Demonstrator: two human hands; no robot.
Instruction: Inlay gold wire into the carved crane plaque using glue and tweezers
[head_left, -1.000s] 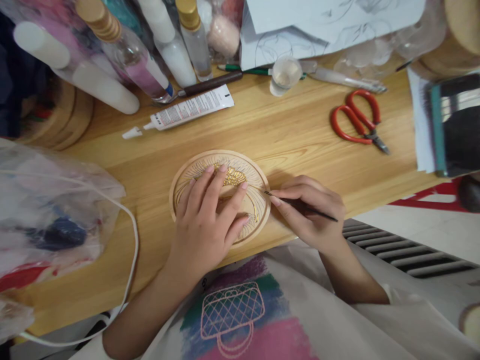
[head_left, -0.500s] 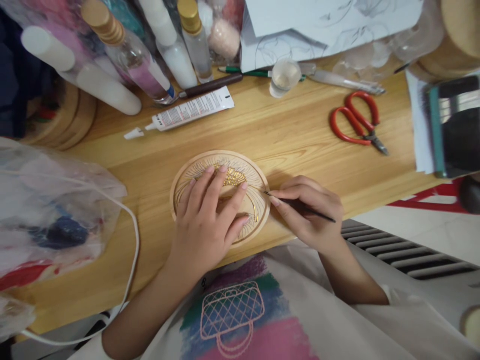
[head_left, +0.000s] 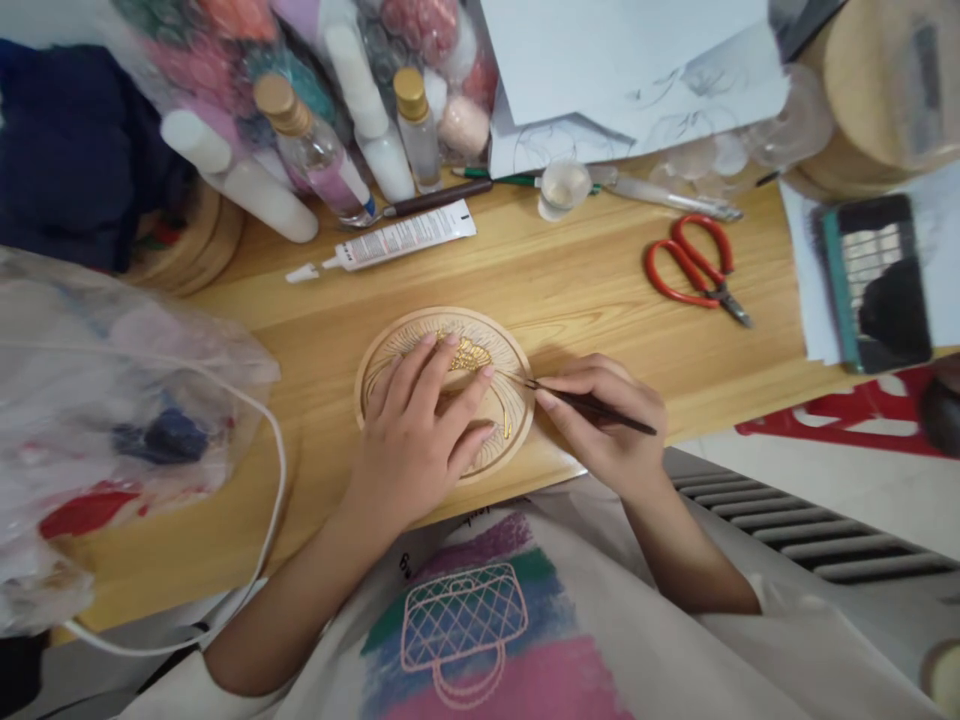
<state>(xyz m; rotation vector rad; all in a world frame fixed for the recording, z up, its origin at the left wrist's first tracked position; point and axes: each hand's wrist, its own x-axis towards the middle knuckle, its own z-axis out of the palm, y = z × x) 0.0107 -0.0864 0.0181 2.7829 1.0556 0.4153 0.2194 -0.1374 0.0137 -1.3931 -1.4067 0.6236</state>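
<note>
The left hand (head_left: 420, 435) lies flat and open on the round wooden disc (head_left: 447, 391), fingers spread across its carved face, pinning it to the worktop (head_left: 592, 285) right at the near edge in front of the person. The right hand (head_left: 604, 425) is closed in a pencil grip around a thin dark tool (head_left: 581, 402), whose tip reaches in from the right to the disc's edge, close to the gold wirework (head_left: 466, 355) showing near the left fingertips.

To do this well, it seems wise to keep the left palm pressing steadily so the disc cannot turn, rest the heel of the right hand on the worktop for support, and move the tip in small, light strokes along the lines rather than digging across them. Fingers of the left hand are best kept clear of the tip's path.

Farther back lie a white glue tube (head_left: 397, 240), red-handled scissors (head_left: 694, 268) well off to the right, a small clear cup (head_left: 562, 187) and a row of bottles (head_left: 319, 160). A clear plastic bag (head_left: 112, 400) fills the left.

Much of the disc's pattern is covered by the left hand. Whether the tool is tweezers or a single point cannot be told, nor whether its tip actually touches the wire. The bag's contents are blurred, and the sketches at the top are cut off.
</note>
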